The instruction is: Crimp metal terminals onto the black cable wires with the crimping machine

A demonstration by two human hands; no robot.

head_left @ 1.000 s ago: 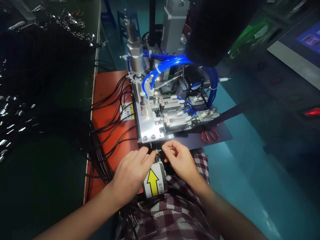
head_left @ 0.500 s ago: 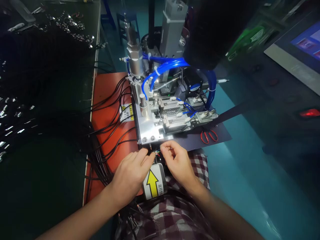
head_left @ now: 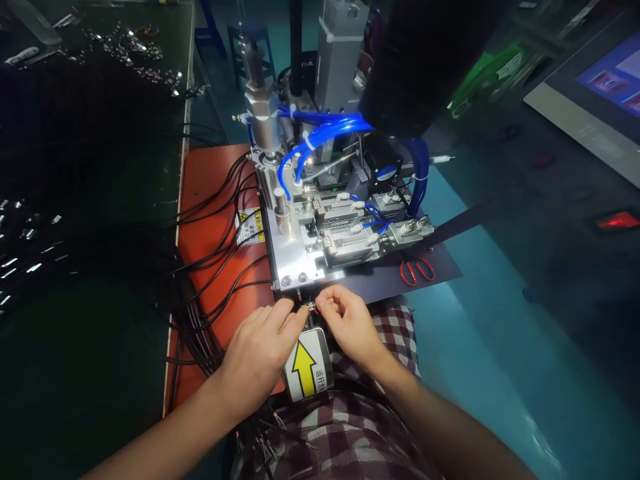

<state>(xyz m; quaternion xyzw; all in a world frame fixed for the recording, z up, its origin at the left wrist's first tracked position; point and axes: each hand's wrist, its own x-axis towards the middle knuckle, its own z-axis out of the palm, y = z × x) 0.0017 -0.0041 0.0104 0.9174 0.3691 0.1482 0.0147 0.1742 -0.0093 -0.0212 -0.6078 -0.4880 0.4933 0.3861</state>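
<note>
My left hand (head_left: 263, 343) is closed at the front edge of the metal machine (head_left: 300, 257), its thumb and finger by a small bundle of thin coloured wires (head_left: 313, 307). From the other side, my right hand (head_left: 350, 327) pinches at the same wires, thumb against index finger. Red and white strands show between the fingertips; the exact grip of each hand is too small to make out. Just below lies a white plate with a yellow arrow (head_left: 304, 368), partly beside my left hand.
Black cables (head_left: 200, 333) run over the orange mat (head_left: 197, 190) on the left. Red-handled scissors (head_left: 417, 271) lie on the dark sheet at the right. Blue hoses (head_left: 340, 125) arch above the machine. A screen (head_left: 610, 83) stands at far right.
The fingertips of my right hand have moved slightly left and down, closer to my left hand. The whole view has shifted a little; my left hand keeps its pose.
</note>
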